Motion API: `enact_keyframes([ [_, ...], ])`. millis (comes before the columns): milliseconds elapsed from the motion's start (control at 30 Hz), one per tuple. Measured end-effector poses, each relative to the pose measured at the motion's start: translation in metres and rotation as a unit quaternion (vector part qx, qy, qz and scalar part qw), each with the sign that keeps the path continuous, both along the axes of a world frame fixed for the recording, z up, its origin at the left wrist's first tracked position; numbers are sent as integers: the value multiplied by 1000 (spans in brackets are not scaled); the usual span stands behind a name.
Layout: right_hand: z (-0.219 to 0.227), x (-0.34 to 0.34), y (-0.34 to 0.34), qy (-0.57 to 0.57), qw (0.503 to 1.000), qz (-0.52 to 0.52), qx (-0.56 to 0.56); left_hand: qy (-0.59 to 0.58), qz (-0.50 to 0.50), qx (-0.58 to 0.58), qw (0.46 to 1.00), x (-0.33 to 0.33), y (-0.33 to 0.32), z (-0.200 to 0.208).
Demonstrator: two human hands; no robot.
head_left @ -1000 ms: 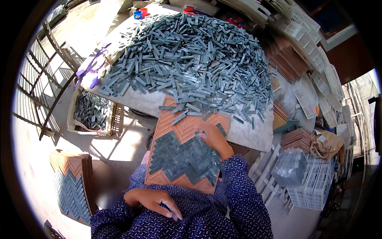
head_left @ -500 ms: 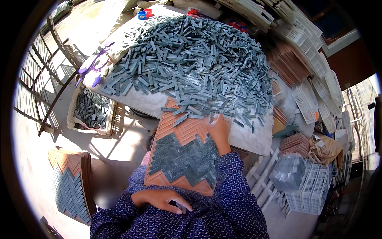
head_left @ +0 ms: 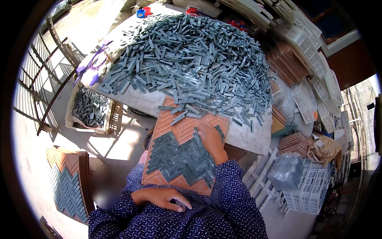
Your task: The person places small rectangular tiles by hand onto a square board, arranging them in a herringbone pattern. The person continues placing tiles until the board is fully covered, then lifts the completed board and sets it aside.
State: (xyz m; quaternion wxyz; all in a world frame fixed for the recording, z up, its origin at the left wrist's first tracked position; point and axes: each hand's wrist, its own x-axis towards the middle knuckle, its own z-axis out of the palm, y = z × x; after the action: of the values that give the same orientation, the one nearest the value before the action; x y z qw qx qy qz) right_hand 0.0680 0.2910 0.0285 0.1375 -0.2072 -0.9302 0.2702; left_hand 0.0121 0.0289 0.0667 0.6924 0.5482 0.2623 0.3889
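A terracotta-coloured mould tray [head_left: 217, 119] with a herringbone pattern of slots leans from my lap to the table edge. Dark green-grey stone strips [head_left: 175, 155] fill its middle band; bare slots show above and below them. My right hand [head_left: 211, 140] is over the tray's right side, thumb and fingers pinched at a small stone strip [head_left: 196, 129] by the upper edge of the laid band. My left hand [head_left: 161, 198] rests curled on my lap below the tray. A greyish piece shows between its thumb and fingers, too covered to make out.
A large heap of loose stone strips [head_left: 191, 55] covers the table [head_left: 260, 139]; several overlap the tray's top edge. A crate of strips [head_left: 71, 119] and a stack of filled trays [head_left: 81, 179] stand at left. White crates [head_left: 306, 191] stand at right; purple-handled tools [head_left: 93, 75] lie on the table's left edge.
My right hand has moved from the heap's front edge down and slightly left onto the tray, bringing a strip to the laid band. My left hand has stayed on my lap.
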Motion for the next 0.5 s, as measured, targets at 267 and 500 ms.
enact_keyframes([
  [267, -11, -3, 23, -28, 992, 116, 35, -3, 17, -24, 1000, 2, -1, 0],
  [500, 5, -35, 20, 18, 998, 18, 56, 28, 5, -11, 1000, 3, 3, 1],
])
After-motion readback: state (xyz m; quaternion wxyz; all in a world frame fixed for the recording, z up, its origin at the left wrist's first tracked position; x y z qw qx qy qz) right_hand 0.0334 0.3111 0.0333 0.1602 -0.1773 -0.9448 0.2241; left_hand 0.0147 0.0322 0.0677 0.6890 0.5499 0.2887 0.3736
